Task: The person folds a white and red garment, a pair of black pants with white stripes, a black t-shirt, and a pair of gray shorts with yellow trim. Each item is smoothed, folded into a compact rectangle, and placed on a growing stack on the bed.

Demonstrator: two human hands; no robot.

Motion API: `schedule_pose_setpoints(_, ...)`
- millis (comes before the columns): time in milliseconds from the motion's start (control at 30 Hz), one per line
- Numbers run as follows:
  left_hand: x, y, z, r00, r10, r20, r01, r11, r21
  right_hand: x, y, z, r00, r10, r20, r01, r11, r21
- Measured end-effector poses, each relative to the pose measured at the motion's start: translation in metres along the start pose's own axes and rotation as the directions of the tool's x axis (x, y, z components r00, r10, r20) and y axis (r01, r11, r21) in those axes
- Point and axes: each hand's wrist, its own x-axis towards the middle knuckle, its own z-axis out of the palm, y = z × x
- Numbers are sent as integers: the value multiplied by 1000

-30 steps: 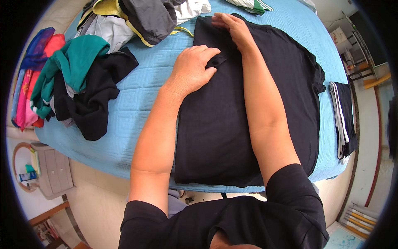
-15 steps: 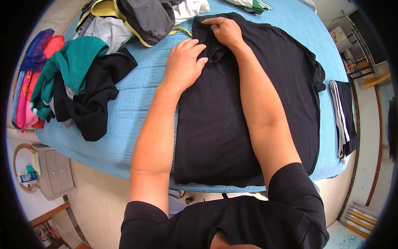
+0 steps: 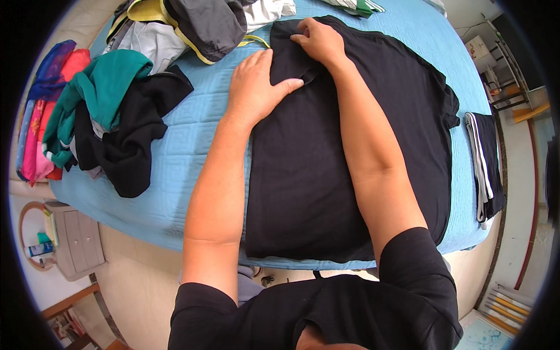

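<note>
A large black garment [image 3: 303,175], which looks like a T-shirt, lies spread flat on the bed with a straight left edge. My left hand [image 3: 255,87] is open along that edge near the far end, its thumb stretched over the cloth. Beyond it to the right, my right hand [image 3: 321,42] rests on the garment's far left part. Its fingers are bent, with thumb and forefinger slightly apart, and no cloth shows gripped between them. A small dark fold [image 3: 312,74] stands up in the fabric between the hands.
A blue quilted bedspread [image 3: 192,157] lies underneath. Left are a teal and black clothing heap [image 3: 125,116] and pink and blue fabric [image 3: 41,128]. Grey and yellow clothes [image 3: 204,26] sit at the far left, a folded black-and-white garment [image 3: 487,163] at the right edge.
My right hand has drawn back slightly from the garment's far left corner, its forefinger now bent. The left hand has spread, moving its fingers outward along the edge and its thumb across the cloth.
</note>
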Motion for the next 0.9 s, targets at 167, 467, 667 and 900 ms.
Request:
schedule_pose_setpoints(167,13,-2,-18,918,-360,168,385,911,-151,10,-4,-4,970,183,163,-187,982,11)
schedule_pose_setpoints(467,8,-6,-10,914,-348,211,384,908,-166,52,-11,41,994,-21,112,-4,975,222)
schedule_pose_setpoints(667,2,12,-12,979,-189,81,186,981,47,34,-25,42,999,-36,-23,38,990,137)
schedule_pose_setpoints(900,-10,3,15,991,41,127,-58,989,136,16,-50,-8,992,-94,-84,97,995,33)
